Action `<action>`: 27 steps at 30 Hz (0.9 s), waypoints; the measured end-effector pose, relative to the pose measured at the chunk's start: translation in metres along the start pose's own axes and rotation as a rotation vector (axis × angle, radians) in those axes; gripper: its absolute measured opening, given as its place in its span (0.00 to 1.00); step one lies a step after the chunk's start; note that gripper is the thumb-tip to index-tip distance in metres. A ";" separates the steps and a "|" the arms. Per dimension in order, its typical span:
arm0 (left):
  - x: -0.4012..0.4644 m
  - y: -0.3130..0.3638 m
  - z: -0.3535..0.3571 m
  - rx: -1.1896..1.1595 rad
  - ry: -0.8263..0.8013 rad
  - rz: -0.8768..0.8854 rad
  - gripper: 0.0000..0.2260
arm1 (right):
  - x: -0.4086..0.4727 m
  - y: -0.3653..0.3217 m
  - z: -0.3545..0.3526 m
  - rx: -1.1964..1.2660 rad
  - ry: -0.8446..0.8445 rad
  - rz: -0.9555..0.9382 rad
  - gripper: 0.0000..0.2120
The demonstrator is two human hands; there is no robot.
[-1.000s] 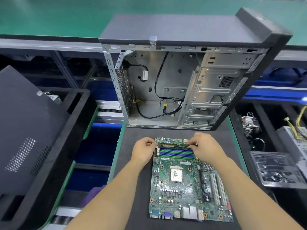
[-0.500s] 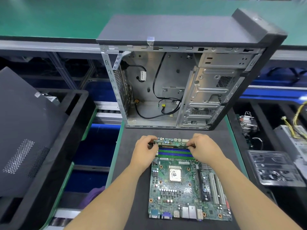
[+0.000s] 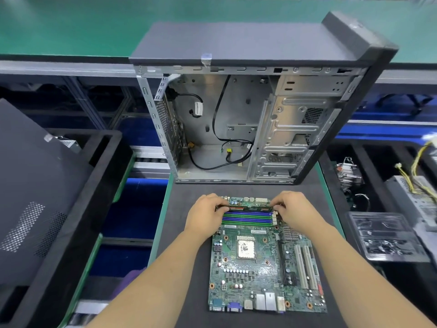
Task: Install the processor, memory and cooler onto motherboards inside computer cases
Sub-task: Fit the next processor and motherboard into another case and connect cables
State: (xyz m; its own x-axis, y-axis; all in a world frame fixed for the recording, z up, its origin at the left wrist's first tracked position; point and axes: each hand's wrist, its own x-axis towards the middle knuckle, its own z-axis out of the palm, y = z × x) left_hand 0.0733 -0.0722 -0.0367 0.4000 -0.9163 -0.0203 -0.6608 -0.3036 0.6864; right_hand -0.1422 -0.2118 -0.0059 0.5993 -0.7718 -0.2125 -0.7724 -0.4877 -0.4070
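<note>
On the dark grey work mat (image 3: 184, 233), centre frame, a green rectangular motherboard (image 3: 264, 271) lies flat, its port row at the 6 o'clock edge. Left hand (image 3: 204, 215) and right hand (image 3: 296, 210) sit at the board's 12 o'clock end, fingers curled, each pinching one end of a long thin green memory stick (image 3: 248, 205). Stick lies level across the far side of the blue and green memory slots (image 3: 247, 218); whether it is seated in a slot cannot be told. Square silver processor (image 3: 246, 249) sits in the socket at board centre. White expansion slots (image 3: 305, 266) run along the board's 3 o'clock side. At 12 o'clock from the board, an open dark grey computer case (image 3: 248, 43) stands on the mat, bare metal interior facing the viewer, black cables (image 3: 220, 129) hanging loose inside. At 9 o'clock, a dark grey perforated side panel (image 3: 35, 197) leans in a black foam tray (image 3: 78, 233). At 3 o'clock, a clear plastic tray (image 3: 383, 237) and a finned metal cooler (image 3: 348, 172).
</note>
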 end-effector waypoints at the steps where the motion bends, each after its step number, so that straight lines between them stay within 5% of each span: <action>1: 0.000 0.000 0.000 -0.004 0.003 0.000 0.06 | 0.000 0.000 0.001 0.003 -0.004 -0.003 0.09; 11: 0.000 -0.006 -0.004 -0.080 -0.034 -0.022 0.08 | -0.002 -0.002 -0.005 0.000 0.024 -0.063 0.07; 27: 0.002 -0.004 -0.005 0.139 -0.063 0.017 0.11 | -0.005 -0.002 -0.001 -0.056 -0.005 -0.051 0.08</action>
State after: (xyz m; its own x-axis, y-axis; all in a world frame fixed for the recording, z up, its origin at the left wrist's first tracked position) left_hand 0.0799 -0.0713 -0.0359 0.3499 -0.9350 -0.0578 -0.7509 -0.3168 0.5795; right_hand -0.1441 -0.2072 -0.0033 0.6390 -0.7436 -0.1969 -0.7513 -0.5485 -0.3671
